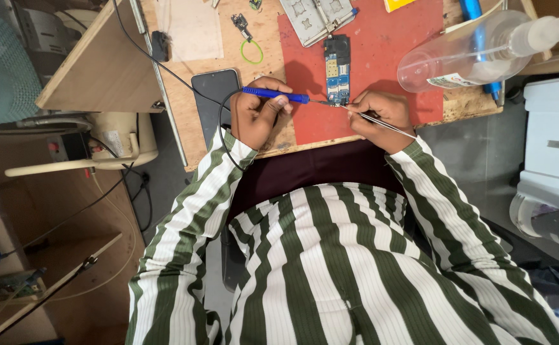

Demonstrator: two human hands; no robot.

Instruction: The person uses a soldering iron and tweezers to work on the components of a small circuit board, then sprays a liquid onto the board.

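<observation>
Board [337, 70], one, blue, lies on the red mat [381, 57]. Left hand [257, 112] fingers clamped on one blue iron [276, 95]; right hand [381, 114] pinches one pair of tweezers [381, 122], tips at the board's lower edge.

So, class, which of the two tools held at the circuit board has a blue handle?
The blue-handled tool in the left hand. The right hand holds thin tweezers of bare metal, with no coloured handle.
</observation>
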